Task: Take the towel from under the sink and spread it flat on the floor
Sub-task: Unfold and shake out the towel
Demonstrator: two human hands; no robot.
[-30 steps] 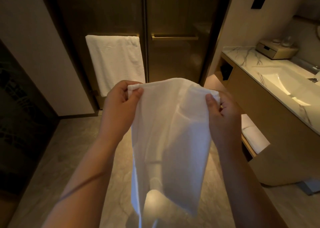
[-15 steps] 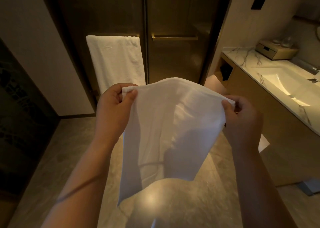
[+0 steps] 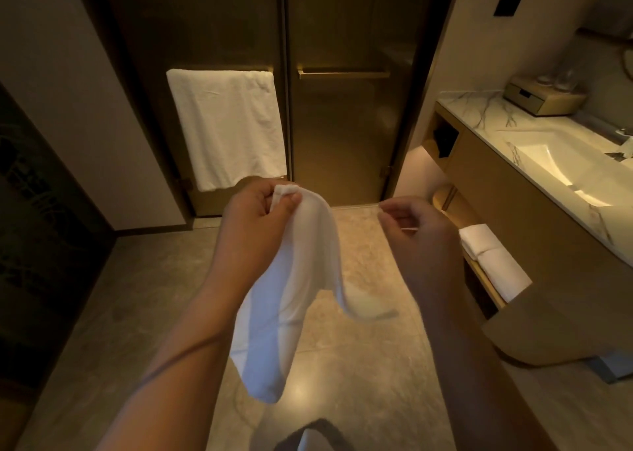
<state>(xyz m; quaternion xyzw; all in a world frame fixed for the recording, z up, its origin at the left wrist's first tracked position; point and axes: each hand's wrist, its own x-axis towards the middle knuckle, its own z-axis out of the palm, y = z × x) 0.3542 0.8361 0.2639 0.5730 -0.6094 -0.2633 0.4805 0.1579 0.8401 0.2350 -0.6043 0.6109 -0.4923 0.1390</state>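
A white towel (image 3: 294, 296) hangs in the air in front of me, above the tiled floor (image 3: 359, 365). My left hand (image 3: 260, 210) pinches its top corner, and the cloth drops in a narrow bunch to about knee height. One loose flap swings out to the right at its lower part. My right hand (image 3: 414, 231) is level with the left, about a hand's width to the right of the towel, fingers loosely curled and holding nothing. The sink (image 3: 561, 169) is set in the marble counter at the right.
Another white towel (image 3: 229, 128) hangs on a bar on the dark glass doors (image 3: 342, 125) straight ahead. Folded white towels (image 3: 489, 258) lie on the shelf under the vanity. A small box (image 3: 544, 99) stands on the counter. A dark wall runs along the left.
My right hand has let go of the towel's right corner. The spread cloth has collapsed and now hangs only from my left hand, which has dropped lower.
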